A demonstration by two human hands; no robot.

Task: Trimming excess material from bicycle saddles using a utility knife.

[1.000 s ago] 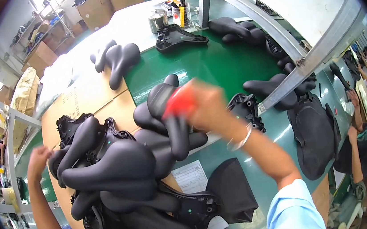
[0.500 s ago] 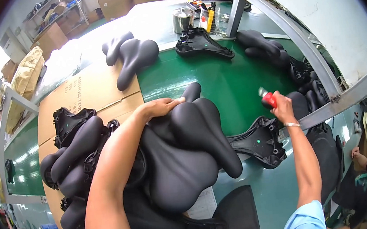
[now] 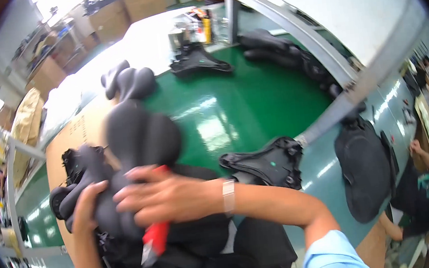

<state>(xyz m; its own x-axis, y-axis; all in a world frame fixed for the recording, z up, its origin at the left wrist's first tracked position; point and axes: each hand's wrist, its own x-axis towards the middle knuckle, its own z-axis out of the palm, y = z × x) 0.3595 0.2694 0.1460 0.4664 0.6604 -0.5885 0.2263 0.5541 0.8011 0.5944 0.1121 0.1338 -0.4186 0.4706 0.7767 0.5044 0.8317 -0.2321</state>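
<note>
A dark grey padded bicycle saddle [image 3: 141,134], blurred by motion, is raised over the pile at left centre, one wide end toward the far side. My left hand [image 3: 87,206] is closed at its left side, thumb against the padding. My right hand [image 3: 171,197] lies across the saddle's near part, its fingers wrapped round a red-handled tool [image 3: 156,239]. A pale, blurred tip points down toward me; its exact kind is unclear. Around both hands lie more saddles and black saddle shells, partly hidden by my arms.
A black shell [image 3: 267,162] lies right of centre on the green tabletop [image 3: 263,97]. Saddles [image 3: 133,82] and another shell [image 3: 199,62] are farther back. A grey metal frame [image 3: 327,114] crosses the right side. A large black padded piece [image 3: 364,168] lies beyond it; people are near the right edge.
My right hand has swung from the right over to the saddle at left, bringing the red-handled tool. My left hand has moved left and nearer. A saddle is now raised there. The view has shifted.
</note>
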